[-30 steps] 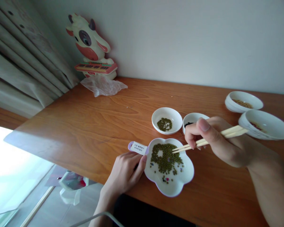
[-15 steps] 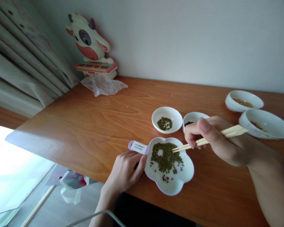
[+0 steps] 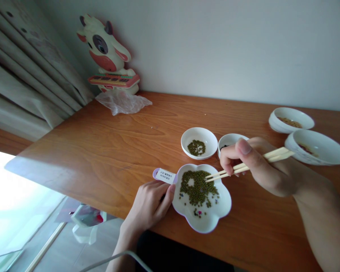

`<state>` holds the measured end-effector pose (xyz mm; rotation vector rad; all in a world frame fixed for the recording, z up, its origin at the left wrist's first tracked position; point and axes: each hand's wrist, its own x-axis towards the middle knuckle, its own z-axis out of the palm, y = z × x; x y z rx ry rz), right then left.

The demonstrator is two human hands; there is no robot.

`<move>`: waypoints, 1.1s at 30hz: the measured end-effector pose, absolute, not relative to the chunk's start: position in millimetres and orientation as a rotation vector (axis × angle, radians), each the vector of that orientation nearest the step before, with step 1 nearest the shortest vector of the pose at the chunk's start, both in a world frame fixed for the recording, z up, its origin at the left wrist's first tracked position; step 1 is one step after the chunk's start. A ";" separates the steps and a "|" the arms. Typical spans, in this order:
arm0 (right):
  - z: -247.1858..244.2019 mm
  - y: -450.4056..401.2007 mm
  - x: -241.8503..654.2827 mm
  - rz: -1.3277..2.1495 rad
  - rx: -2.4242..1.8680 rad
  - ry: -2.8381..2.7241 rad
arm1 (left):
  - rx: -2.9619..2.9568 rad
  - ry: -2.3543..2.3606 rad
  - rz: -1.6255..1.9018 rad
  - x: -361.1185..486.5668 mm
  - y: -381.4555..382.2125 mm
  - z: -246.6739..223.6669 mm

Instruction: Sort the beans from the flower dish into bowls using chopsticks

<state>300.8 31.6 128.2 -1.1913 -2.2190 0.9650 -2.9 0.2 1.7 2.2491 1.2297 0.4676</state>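
Head camera, looking down: a wooden table (image 3: 144, 147) stands against a pale wall. Near its front edge sits a white, flower-shaped dish (image 3: 212, 221) holding many green beans (image 3: 198, 189), a pink bit (image 3: 200, 212) and a few purplish specks. The left hand (image 3: 153, 204) lies beside it, thumb against the rim near the labelled handle (image 3: 156, 173); its other fingers are partly hidden, so whether they grip the handle cannot be told. The right hand (image 3: 257, 166) pinches a pair of chopsticks (image 3: 276, 155), tips slightly apart over the beans; contact is unclear.

Just beyond the dish, a small bowl (image 3: 211, 141) contains green beans; another (image 3: 238, 138), partly covered by the right hand, has something dark inside. Farther right are a bowl with tan contents (image 3: 306, 121) and a larger bowl with reddish-brown contents (image 3: 328, 149).

Smooth, round beans could roll from the narrow tips if pinched off-centre. A hard press on the rim might tilt or slide the dish, spilling beans over the nearby edge. A sideways swing of the right forearm could knock the larger bowl.
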 end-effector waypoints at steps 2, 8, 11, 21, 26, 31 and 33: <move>128.8 31.6 300.7 0.961 -1.200 -2.204 | 2.246 1.226 0.464 -2.8 0.1 1.9; 129.0 31.7 299.5 0.989 -1.174 -2.228 | 2.239 1.224 0.462 -2.5 -0.2 2.5; 127.9 31.9 299.8 0.988 -1.177 -2.232 | 2.248 1.224 0.468 -2.2 -0.2 2.5; 125.4 32.1 300.9 1.010 -1.219 -2.223 | 2.253 1.230 0.472 -1.7 0.6 1.9; 124.8 32.0 301.0 1.041 -1.236 -2.193 | 2.252 1.227 0.466 -2.0 0.5 2.7; 126.6 33.1 299.8 1.037 -1.187 -2.185 | 2.261 1.230 0.475 -2.7 -0.3 3.0; 127.2 33.5 299.3 1.033 -1.187 -2.185 | 2.266 1.229 0.485 -2.8 -0.2 2.9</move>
